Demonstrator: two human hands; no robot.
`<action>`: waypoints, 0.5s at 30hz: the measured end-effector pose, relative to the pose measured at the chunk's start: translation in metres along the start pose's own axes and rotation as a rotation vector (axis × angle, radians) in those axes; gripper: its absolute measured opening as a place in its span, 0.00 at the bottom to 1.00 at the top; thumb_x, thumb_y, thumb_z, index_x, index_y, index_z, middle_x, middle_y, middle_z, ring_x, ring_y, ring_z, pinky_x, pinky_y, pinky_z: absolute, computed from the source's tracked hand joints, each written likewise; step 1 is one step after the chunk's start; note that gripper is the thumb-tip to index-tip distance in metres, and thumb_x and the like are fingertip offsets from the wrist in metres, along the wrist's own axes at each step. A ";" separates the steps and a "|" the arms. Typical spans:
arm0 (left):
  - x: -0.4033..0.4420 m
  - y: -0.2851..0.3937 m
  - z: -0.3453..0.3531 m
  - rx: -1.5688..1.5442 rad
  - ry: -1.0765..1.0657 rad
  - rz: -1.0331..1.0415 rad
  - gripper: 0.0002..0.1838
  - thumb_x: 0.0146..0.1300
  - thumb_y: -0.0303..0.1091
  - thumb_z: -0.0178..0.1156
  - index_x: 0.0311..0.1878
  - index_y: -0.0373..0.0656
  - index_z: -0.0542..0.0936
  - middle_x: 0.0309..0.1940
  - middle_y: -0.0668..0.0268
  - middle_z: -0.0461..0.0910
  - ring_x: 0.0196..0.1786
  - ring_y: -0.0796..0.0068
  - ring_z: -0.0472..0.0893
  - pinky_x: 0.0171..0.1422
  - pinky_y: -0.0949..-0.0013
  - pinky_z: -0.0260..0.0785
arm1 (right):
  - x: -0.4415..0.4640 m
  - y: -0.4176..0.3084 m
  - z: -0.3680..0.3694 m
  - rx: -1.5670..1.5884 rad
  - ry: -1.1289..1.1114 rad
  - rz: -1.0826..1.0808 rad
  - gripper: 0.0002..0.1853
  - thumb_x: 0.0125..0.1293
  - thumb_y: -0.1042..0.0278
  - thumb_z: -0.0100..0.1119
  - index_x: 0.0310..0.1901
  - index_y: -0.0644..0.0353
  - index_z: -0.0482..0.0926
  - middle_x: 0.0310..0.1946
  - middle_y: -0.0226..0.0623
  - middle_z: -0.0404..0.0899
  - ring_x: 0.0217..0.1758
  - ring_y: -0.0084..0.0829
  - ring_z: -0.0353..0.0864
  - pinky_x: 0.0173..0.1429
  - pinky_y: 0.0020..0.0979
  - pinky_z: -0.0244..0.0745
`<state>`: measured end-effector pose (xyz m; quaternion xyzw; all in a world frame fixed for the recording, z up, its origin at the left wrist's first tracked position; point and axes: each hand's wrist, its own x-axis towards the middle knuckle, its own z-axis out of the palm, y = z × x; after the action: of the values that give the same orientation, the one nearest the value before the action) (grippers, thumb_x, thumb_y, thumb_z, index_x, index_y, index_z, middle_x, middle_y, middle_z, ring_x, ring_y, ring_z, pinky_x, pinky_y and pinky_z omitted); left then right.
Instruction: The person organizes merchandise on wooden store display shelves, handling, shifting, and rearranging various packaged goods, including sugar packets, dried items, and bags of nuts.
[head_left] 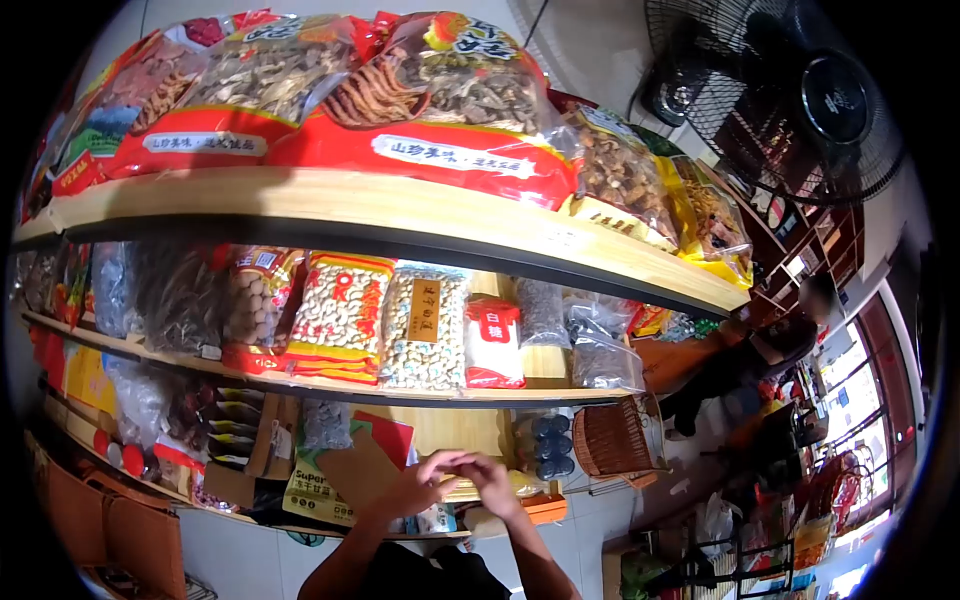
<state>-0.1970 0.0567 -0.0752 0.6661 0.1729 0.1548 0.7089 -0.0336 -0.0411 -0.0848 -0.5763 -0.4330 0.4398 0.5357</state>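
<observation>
My left hand [422, 484] and my right hand [492, 482] meet in front of the lowest shelf, fingers bent and fingertips close together. Whatever lies between the fingers is too small or hidden to make out. Behind and just below them is a pale yellow packet [524, 484] on the shelf. Left of my left hand stand an open cardboard box [358, 470] and a green-and-cream "Super" bag [318, 488]. A small blue-and-white packet [436, 518] lies beneath my hands, near an orange box [545, 509].
Above, a wooden shelf [300, 203] juts out with large red bags of dried mushrooms [450, 110]. The middle shelf carries bagged nuts [342, 310] and white sugar [494, 340]. A wicker basket [612, 440], dark bottles [545, 445], a fan [780, 100] and another person [780, 340] are at right.
</observation>
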 end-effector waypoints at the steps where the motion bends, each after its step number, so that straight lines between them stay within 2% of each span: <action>1: 0.010 0.010 0.003 0.038 -0.003 0.133 0.30 0.67 0.34 0.58 0.69 0.42 0.61 0.65 0.58 0.67 0.65 0.67 0.70 0.66 0.62 0.65 | 0.006 -0.007 -0.014 -0.077 0.091 -0.036 0.11 0.66 0.83 0.50 0.48 0.67 0.77 0.44 0.37 0.80 0.47 0.27 0.78 0.54 0.27 0.73; 2: 0.022 0.020 0.005 0.077 -0.004 0.272 0.32 0.67 0.36 0.58 0.71 0.43 0.59 0.66 0.58 0.65 0.67 0.66 0.68 0.66 0.60 0.65 | 0.015 -0.013 -0.030 -0.155 0.181 -0.076 0.11 0.65 0.83 0.50 0.46 0.66 0.78 0.43 0.37 0.80 0.45 0.26 0.78 0.53 0.26 0.73; 3: 0.035 0.036 0.010 0.095 -0.015 0.321 0.33 0.67 0.37 0.58 0.72 0.44 0.57 0.69 0.56 0.62 0.69 0.65 0.66 0.69 0.59 0.63 | 0.023 -0.021 -0.043 -0.121 0.272 -0.100 0.11 0.64 0.83 0.50 0.46 0.66 0.77 0.42 0.35 0.80 0.44 0.25 0.78 0.52 0.26 0.72; 4: 0.054 0.039 0.011 0.186 -0.005 0.371 0.34 0.68 0.38 0.57 0.73 0.44 0.55 0.70 0.55 0.60 0.70 0.60 0.64 0.70 0.56 0.62 | 0.034 -0.030 -0.056 -0.087 0.363 -0.127 0.12 0.62 0.83 0.51 0.46 0.65 0.77 0.41 0.34 0.79 0.44 0.25 0.77 0.51 0.25 0.71; 6: 0.088 0.058 0.019 0.167 0.019 0.399 0.35 0.69 0.37 0.56 0.73 0.43 0.51 0.71 0.52 0.58 0.70 0.52 0.63 0.70 0.55 0.61 | 0.059 -0.052 -0.079 -0.220 0.561 -0.159 0.15 0.57 0.84 0.53 0.48 0.63 0.76 0.44 0.40 0.76 0.48 0.32 0.76 0.54 0.30 0.71; 8: 0.122 0.075 0.025 0.095 0.048 0.328 0.34 0.69 0.32 0.53 0.74 0.42 0.49 0.73 0.52 0.53 0.72 0.48 0.59 0.73 0.54 0.59 | 0.092 -0.057 -0.112 -0.680 0.681 -0.376 0.21 0.53 0.82 0.56 0.51 0.62 0.73 0.50 0.48 0.71 0.56 0.44 0.71 0.60 0.37 0.68; 10: 0.156 0.093 0.029 0.246 0.091 0.335 0.37 0.68 0.34 0.55 0.73 0.40 0.47 0.73 0.48 0.52 0.71 0.48 0.61 0.72 0.53 0.59 | 0.120 -0.060 -0.137 -0.793 0.730 -0.379 0.26 0.49 0.79 0.59 0.53 0.61 0.71 0.54 0.52 0.67 0.60 0.54 0.65 0.65 0.44 0.63; 12: 0.191 0.102 0.030 0.315 0.114 0.311 0.38 0.66 0.34 0.57 0.73 0.39 0.47 0.71 0.44 0.55 0.71 0.48 0.62 0.72 0.55 0.58 | 0.143 -0.054 -0.157 -0.877 0.740 -0.350 0.29 0.48 0.76 0.61 0.56 0.60 0.69 0.56 0.52 0.66 0.60 0.56 0.64 0.66 0.45 0.62; 14: 0.212 0.119 0.029 0.212 0.116 0.246 0.40 0.65 0.34 0.58 0.73 0.40 0.45 0.68 0.39 0.59 0.70 0.49 0.63 0.71 0.57 0.59 | 0.154 -0.056 -0.162 -0.948 0.716 -0.370 0.31 0.48 0.75 0.61 0.58 0.60 0.68 0.57 0.53 0.65 0.61 0.57 0.64 0.65 0.47 0.63; 15: 0.235 0.112 0.024 0.373 0.205 0.264 0.42 0.63 0.33 0.58 0.73 0.40 0.44 0.64 0.36 0.63 0.68 0.48 0.66 0.71 0.59 0.59 | 0.161 -0.052 -0.166 -0.955 0.715 -0.342 0.33 0.48 0.74 0.59 0.60 0.60 0.64 0.58 0.54 0.64 0.62 0.58 0.63 0.65 0.48 0.63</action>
<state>0.0248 0.1479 0.0288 0.7830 0.1810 0.2782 0.5261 0.1643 0.0790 -0.0331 -0.7866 -0.4618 -0.1148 0.3935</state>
